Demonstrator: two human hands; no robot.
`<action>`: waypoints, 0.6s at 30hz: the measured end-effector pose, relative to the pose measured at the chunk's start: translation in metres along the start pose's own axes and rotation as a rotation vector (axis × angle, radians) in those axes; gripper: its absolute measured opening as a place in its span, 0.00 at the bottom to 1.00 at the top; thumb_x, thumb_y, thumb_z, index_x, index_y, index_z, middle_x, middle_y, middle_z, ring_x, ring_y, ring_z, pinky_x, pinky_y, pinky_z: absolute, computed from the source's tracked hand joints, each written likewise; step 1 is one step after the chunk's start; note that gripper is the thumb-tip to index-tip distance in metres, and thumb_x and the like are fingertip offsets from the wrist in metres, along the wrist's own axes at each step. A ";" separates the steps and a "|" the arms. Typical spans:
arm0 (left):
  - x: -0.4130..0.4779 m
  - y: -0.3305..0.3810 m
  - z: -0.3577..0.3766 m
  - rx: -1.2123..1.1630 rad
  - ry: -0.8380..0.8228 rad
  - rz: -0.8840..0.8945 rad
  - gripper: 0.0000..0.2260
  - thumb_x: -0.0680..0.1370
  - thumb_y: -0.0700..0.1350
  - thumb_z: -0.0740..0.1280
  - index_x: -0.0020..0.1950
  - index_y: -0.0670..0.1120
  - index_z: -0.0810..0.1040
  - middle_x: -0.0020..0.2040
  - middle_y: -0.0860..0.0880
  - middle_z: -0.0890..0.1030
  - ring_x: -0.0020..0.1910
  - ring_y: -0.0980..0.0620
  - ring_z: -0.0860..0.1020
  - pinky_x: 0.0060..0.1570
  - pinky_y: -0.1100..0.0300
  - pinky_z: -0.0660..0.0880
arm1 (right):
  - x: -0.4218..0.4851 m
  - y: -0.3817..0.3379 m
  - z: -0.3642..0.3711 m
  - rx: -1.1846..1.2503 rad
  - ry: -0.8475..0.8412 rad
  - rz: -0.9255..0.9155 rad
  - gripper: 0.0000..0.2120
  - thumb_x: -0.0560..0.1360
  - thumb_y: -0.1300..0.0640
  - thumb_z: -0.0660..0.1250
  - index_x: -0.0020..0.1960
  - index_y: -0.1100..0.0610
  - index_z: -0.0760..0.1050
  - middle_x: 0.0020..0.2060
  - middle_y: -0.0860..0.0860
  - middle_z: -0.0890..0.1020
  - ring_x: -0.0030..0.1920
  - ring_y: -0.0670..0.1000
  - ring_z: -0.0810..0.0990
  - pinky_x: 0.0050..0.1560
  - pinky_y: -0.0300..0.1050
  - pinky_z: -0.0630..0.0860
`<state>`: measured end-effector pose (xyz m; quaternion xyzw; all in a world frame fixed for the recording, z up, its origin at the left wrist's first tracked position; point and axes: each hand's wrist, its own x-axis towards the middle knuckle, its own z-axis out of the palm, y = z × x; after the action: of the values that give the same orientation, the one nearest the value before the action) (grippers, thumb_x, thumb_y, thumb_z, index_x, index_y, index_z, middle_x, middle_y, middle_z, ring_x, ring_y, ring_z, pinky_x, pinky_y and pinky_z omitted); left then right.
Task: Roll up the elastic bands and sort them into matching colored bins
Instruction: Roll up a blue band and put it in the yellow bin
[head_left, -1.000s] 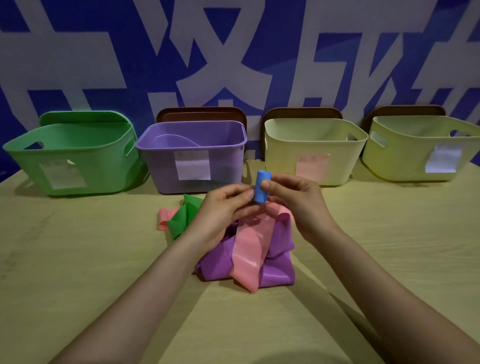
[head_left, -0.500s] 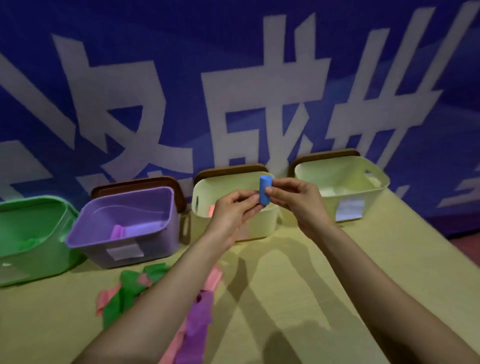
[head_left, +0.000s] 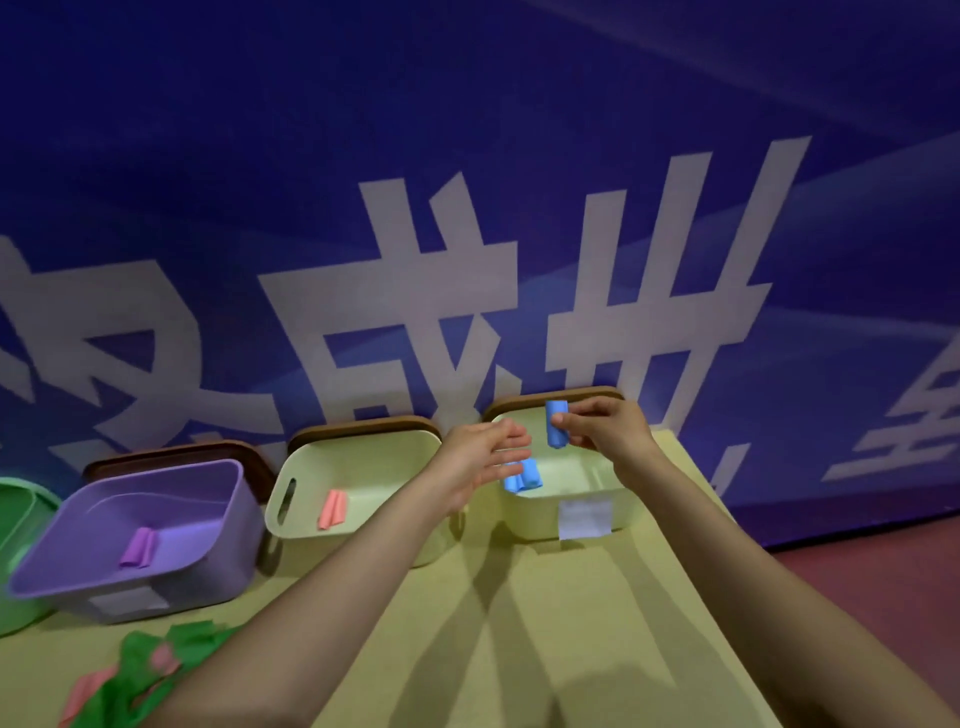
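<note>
My right hand (head_left: 602, 431) pinches a rolled blue band (head_left: 556, 423), upright, above the far-right pale yellow bin (head_left: 618, 512). Two blue rolls (head_left: 523, 478) lie inside that bin. My left hand (head_left: 480, 460) hovers just left of the roll with fingers spread and holds nothing. A pink roll (head_left: 332, 509) lies in the middle pale yellow bin (head_left: 291, 470), and a purple roll (head_left: 139, 546) in the purple bin (head_left: 223, 566). Loose green bands (head_left: 150, 670) and pink bands (head_left: 85, 693) lie on the table at the lower left.
The green bin (head_left: 21, 525) shows partly at the left edge. The bins stand in a row against a blue banner wall. Brown lids (head_left: 363, 428) lean behind them. The table's right edge (head_left: 727, 571) runs diagonally beside a reddish floor.
Both hands moved right and forward toward the far-right bin. My left hand let go of the blue roll and opened; my right hand alone carries it. The view turned right and up.
</note>
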<state>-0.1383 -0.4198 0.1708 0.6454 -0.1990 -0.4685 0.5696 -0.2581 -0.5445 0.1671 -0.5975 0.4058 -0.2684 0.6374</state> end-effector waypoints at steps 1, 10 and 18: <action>0.012 -0.003 0.003 0.022 0.014 -0.040 0.13 0.82 0.46 0.60 0.59 0.37 0.76 0.57 0.42 0.79 0.55 0.46 0.79 0.58 0.55 0.76 | 0.012 0.007 -0.003 -0.042 -0.004 0.038 0.09 0.67 0.65 0.76 0.45 0.63 0.78 0.35 0.53 0.79 0.35 0.48 0.78 0.35 0.35 0.76; 0.126 -0.031 0.021 0.078 0.101 -0.384 0.24 0.83 0.54 0.56 0.70 0.36 0.67 0.68 0.40 0.70 0.65 0.43 0.70 0.63 0.51 0.68 | 0.126 0.083 0.013 -0.323 -0.076 0.382 0.13 0.71 0.63 0.74 0.34 0.60 0.71 0.31 0.54 0.75 0.33 0.53 0.77 0.43 0.43 0.77; 0.184 -0.058 0.022 0.112 0.172 -0.484 0.23 0.83 0.53 0.55 0.71 0.37 0.66 0.42 0.47 0.73 0.38 0.52 0.71 0.41 0.58 0.68 | 0.171 0.129 0.033 -0.705 -0.071 0.421 0.14 0.69 0.54 0.74 0.32 0.59 0.73 0.37 0.56 0.78 0.37 0.52 0.76 0.28 0.39 0.70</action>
<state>-0.0842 -0.5610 0.0495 0.7421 -0.0151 -0.5228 0.4192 -0.1589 -0.6500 0.0059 -0.6921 0.5640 0.0442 0.4482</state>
